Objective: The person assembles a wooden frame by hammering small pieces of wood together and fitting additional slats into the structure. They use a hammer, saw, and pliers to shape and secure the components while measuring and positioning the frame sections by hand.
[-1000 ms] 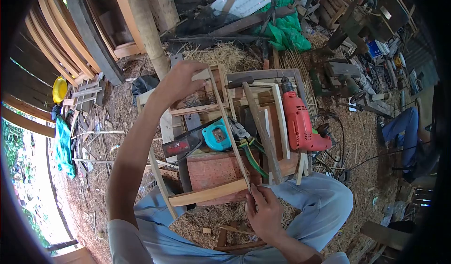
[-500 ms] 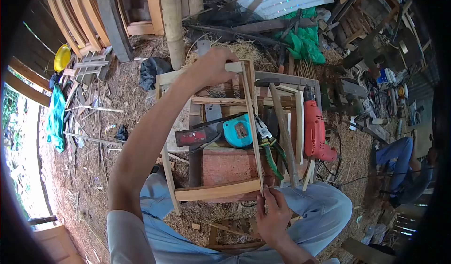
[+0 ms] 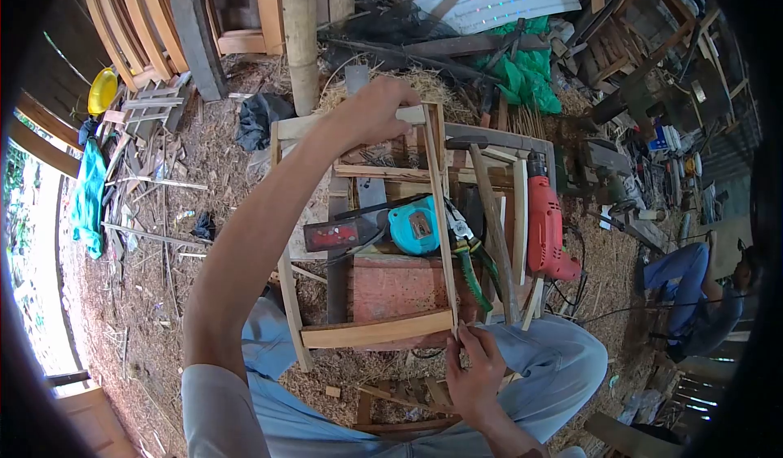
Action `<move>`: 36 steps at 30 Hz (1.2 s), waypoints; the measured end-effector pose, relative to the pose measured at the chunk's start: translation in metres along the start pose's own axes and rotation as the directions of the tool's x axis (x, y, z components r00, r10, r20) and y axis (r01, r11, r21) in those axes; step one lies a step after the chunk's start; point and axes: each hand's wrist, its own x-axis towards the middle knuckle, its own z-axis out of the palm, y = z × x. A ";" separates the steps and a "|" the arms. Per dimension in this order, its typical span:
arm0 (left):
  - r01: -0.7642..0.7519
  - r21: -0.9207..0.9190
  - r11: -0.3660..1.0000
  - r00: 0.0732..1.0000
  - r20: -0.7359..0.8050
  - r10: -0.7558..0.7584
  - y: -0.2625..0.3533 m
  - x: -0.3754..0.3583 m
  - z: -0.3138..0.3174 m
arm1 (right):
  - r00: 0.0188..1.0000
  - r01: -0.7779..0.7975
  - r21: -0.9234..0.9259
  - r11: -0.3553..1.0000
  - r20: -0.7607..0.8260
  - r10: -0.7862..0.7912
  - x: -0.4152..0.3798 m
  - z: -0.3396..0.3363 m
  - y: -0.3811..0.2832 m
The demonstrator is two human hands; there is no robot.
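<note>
A light wooden frame [image 3: 375, 330] of thin strips lies across a low work stand in front of my knees. My left hand [image 3: 382, 114] reaches over it and is closed on its far rail, near the far right corner. At the near right corner my right hand [image 3: 477, 368] pinches the end of the side strip; anything small between the fingertips is hidden. Through the frame show a turquoise tape measure [image 3: 414, 225], green-handled pliers [image 3: 471, 266] and a reddish board [image 3: 398, 287]. A hammer [image 3: 492, 230] lies just right of the frame.
A red power drill [image 3: 545, 225] lies at the stand's right side, its cable trailing down. Wood shavings and scraps [image 3: 155, 181] cover the floor. A bamboo post [image 3: 300, 46] stands behind. Another person [image 3: 693, 291] sits at the far right.
The view has shifted slightly. Both hands keep their places on the wooden frame; my left hand's fingers have moved very little along the far rail.
</note>
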 end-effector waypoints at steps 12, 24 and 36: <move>-0.022 -0.052 0.998 0.999 -0.049 0.020 -0.004 -0.003 0.004 | 0.998 0.061 -0.117 0.991 0.006 -0.061 -0.004 0.004 0.001; -0.022 -0.037 0.999 0.997 -0.075 0.019 0.000 -0.004 0.004 | 0.996 0.086 -0.135 0.987 -0.012 -0.088 -0.003 0.005 0.000; 0.033 -0.060 0.998 0.995 -0.088 -0.039 0.006 -0.005 0.004 | 0.998 -0.055 0.125 0.991 -0.033 0.059 0.004 0.003 -0.001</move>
